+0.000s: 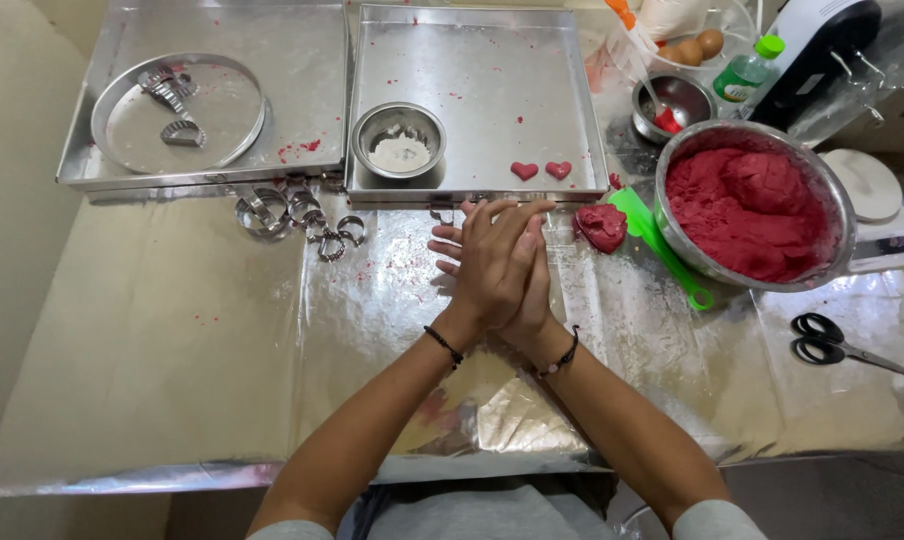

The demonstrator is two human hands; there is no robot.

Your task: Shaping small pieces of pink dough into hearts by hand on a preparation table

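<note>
The left hand [494, 262] lies flat on top of the right hand [520, 290], palms pressed together over the foil-covered bench [222, 340], fingers stretched toward the far side; whether anything is pressed between the palms cannot be told, since the upper hand hides it. Just right of the fingertips and slightly farther away sits a small lump of red dough [601, 226], close to both hands but nearer the right one, which lies underneath. It touches a green scraper [662, 245] whose long axis runs from far-left to near-right, ending beside the big steel bowl of red dough [752, 205] at the right. Straight beyond the fingertips is the near rim of a steel tray [472, 100], with two red dough hearts [541, 170] lying side by side just past that rim and a small bowl of flour [400, 140] to their left. A cluster of metal cutters [297, 212] lies well to the left of the hands.
</note>
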